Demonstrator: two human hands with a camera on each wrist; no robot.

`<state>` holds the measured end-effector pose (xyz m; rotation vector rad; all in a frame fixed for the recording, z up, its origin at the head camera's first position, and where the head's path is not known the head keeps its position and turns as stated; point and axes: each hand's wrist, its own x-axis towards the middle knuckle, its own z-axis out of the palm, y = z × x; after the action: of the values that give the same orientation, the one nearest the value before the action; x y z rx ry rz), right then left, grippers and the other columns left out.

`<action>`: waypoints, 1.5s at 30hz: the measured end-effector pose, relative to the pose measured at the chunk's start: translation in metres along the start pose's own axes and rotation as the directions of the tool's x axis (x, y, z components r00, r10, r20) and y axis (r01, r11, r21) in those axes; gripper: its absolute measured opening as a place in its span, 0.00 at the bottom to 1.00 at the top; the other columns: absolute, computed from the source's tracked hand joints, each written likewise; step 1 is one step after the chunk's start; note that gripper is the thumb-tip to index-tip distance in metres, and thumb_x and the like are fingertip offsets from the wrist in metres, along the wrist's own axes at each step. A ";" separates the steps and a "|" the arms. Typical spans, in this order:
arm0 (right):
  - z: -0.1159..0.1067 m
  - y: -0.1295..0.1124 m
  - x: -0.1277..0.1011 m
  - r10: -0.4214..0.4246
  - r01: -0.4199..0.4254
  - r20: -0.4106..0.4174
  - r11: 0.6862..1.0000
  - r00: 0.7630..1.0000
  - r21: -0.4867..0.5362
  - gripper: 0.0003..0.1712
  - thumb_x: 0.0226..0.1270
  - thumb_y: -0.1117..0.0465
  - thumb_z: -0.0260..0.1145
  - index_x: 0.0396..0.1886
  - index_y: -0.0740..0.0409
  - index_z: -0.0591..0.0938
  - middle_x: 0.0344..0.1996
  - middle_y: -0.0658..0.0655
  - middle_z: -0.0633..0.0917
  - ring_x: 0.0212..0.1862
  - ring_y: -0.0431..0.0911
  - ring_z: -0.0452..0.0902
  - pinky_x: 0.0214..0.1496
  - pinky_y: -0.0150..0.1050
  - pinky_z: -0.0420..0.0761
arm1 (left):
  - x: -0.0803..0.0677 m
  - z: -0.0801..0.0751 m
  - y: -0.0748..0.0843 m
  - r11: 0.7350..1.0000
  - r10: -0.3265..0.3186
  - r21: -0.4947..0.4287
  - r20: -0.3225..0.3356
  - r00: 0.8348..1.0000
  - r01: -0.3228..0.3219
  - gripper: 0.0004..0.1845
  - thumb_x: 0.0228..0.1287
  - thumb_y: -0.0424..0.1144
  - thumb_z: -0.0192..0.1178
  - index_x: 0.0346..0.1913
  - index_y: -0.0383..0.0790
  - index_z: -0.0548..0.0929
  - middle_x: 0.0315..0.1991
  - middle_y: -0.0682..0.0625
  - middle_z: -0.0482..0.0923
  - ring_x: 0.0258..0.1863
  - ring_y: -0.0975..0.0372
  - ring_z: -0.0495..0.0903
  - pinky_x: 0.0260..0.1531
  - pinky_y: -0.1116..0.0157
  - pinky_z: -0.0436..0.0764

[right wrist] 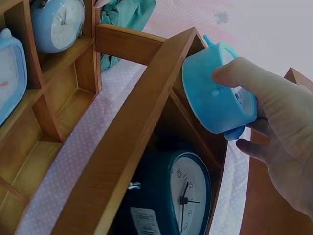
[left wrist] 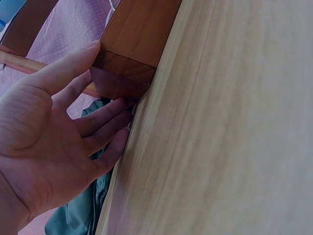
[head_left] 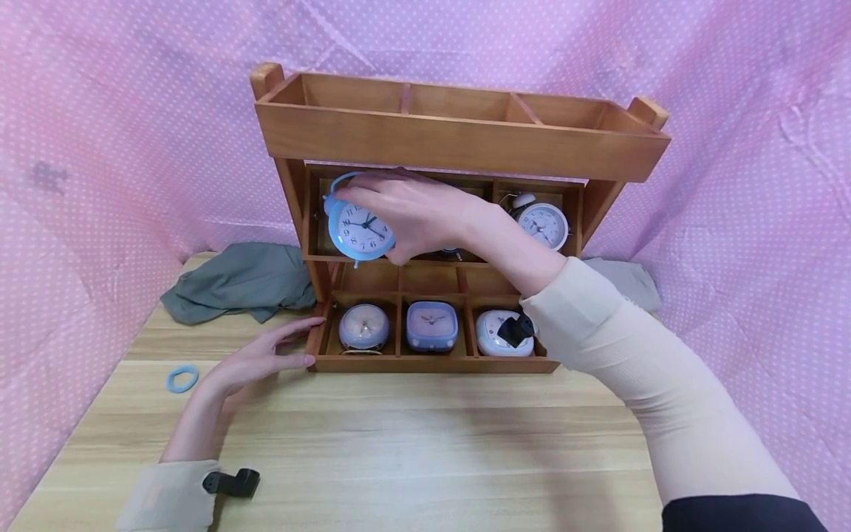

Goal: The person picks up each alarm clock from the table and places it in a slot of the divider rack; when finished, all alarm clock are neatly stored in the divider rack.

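My right hand point(head_left: 419, 210) grips a light blue twin-bell alarm clock point(head_left: 364, 229) at the left compartment of the wooden shelf rack's point(head_left: 459, 144) middle tier. In the right wrist view, the thumb lies on the back of this clock point(right wrist: 210, 98) while the fingers reach round its face side. Beside it, a dark teal clock point(right wrist: 190, 200) sits in the neighbouring compartment, mostly covered by my hand in the head view. My left hand point(head_left: 255, 358) touches the rack's lower left end. Its thumb and fingers are spread loosely about the wooden corner point(left wrist: 124, 73).
A white twin-bell clock point(head_left: 544, 225) stands in the middle tier's right compartment. Below are a round lavender clock point(head_left: 364, 329), a square purple clock point(head_left: 432, 325) and a pale blue clock point(head_left: 492, 336). A blue ring point(head_left: 182, 379) and a grey-green cloth point(head_left: 242, 284) lie at left.
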<state>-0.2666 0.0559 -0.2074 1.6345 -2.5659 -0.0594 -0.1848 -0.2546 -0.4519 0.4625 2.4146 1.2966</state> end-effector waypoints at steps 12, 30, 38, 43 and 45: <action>0.000 -0.002 0.015 0.017 -0.010 0.110 0.997 0.994 -0.070 0.55 0.50 0.63 0.77 0.79 0.55 0.63 0.77 0.57 0.66 0.79 0.50 0.60 0.82 0.44 0.63 | 0.001 0.001 0.000 1.000 -0.003 -0.009 0.002 1.000 0.003 0.37 0.72 0.49 0.64 0.80 0.55 0.63 0.82 0.39 0.55 0.80 0.37 0.54 0.73 0.32 0.59; 0.003 0.005 0.023 0.039 -0.026 0.174 0.997 0.984 -0.076 0.56 0.51 0.65 0.80 0.80 0.51 0.63 0.78 0.53 0.67 0.82 0.49 0.54 0.84 0.44 0.59 | 0.001 0.001 -0.002 1.000 -0.002 -0.021 0.007 1.000 0.002 0.37 0.72 0.49 0.64 0.80 0.56 0.62 0.82 0.40 0.54 0.81 0.37 0.52 0.74 0.32 0.57; 0.001 0.005 0.026 0.004 0.018 0.174 0.992 0.985 -0.123 0.56 0.51 0.64 0.80 0.80 0.52 0.64 0.76 0.54 0.69 0.79 0.51 0.59 0.82 0.43 0.62 | 0.001 0.000 -0.002 0.999 -0.014 -0.029 0.011 1.000 0.015 0.37 0.72 0.49 0.64 0.80 0.55 0.62 0.82 0.40 0.54 0.81 0.37 0.52 0.75 0.33 0.58; -0.002 0.005 0.027 0.003 0.022 0.196 0.992 0.981 -0.122 0.56 0.50 0.64 0.81 0.79 0.53 0.64 0.76 0.55 0.69 0.79 0.53 0.60 0.81 0.44 0.64 | 0.002 0.000 -0.003 1.000 -0.011 -0.028 0.011 1.000 0.011 0.37 0.72 0.49 0.64 0.80 0.56 0.62 0.82 0.40 0.54 0.81 0.38 0.53 0.75 0.33 0.58; -0.003 0.005 0.027 -0.002 0.031 0.206 0.990 0.979 -0.137 0.58 0.48 0.63 0.83 0.79 0.53 0.64 0.75 0.56 0.70 0.78 0.54 0.60 0.81 0.45 0.64 | 0.002 0.000 -0.003 1.000 -0.011 -0.028 0.012 1.000 0.012 0.37 0.72 0.49 0.64 0.80 0.56 0.62 0.82 0.40 0.54 0.81 0.38 0.53 0.75 0.33 0.58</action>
<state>-0.2827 0.0334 -0.2023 1.6779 -2.6234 -0.4208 -0.1868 -0.2550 -0.4546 0.4468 2.3834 1.3171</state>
